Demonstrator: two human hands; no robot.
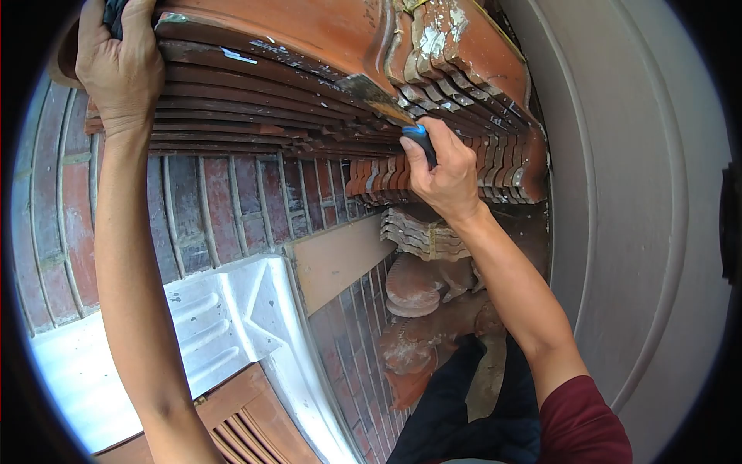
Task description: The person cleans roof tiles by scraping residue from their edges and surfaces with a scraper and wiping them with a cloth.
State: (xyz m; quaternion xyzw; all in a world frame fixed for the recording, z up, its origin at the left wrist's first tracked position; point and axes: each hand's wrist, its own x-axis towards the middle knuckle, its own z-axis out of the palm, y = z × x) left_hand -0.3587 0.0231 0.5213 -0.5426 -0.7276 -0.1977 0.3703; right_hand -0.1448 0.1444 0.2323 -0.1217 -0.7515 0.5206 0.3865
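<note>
My right hand [447,170] is closed around the blue and black handle of a putty knife [379,99]. Its flat, worn blade lies against the lower edge of the top orange roof tile [294,31] in a large stack. White, paint-like specks mark that edge. At the upper left, my left hand [120,66] is at the end of the stack, its fingers partly cut off by the frame. A dark, crumpled thing [114,17] shows between thumb and fingers; I cannot make out what it is.
More curved tiles [510,166] stand in a row beneath the stack. Below them lie a smaller tile pile [423,234] and rounded clay pieces [429,286]. A brick wall [185,209], white metal frame [286,325] and louvred brown door [247,421] are left; a grey panel [618,155] is right.
</note>
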